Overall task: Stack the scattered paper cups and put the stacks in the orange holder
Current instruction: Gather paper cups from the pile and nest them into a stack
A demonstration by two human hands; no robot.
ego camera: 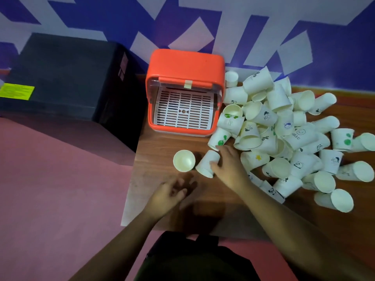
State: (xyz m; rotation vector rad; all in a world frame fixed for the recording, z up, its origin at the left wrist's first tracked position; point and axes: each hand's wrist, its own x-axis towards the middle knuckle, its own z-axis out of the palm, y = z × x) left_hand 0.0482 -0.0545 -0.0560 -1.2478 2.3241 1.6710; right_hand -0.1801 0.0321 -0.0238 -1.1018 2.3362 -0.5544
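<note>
Your right hand (225, 165) is wrapped on a tipped cup (207, 164) — thumb on its side wall, fingers over the base end. The cup lies on the table (158, 142), mouth pointing toward you and left. Just left of it, touching or nearly so, an upright cup (184, 160) stands mouth up. Your left hand (169, 192) hovers low over the table nearer you, fingers loosely curled, holding nothing; it's blurred, so finer detail can't be read. The pile of cups (284, 134) sprawls over the right half of the table, mostly on their sides, and its near-left edge sits right at your right hand's fingertips. The orange holder (185, 63) sits at the table's back left corner against the wall (263, 27) — front open, white grate (182, 112) showing inside. A black box (60, 74) stands left of the holder.
</note>
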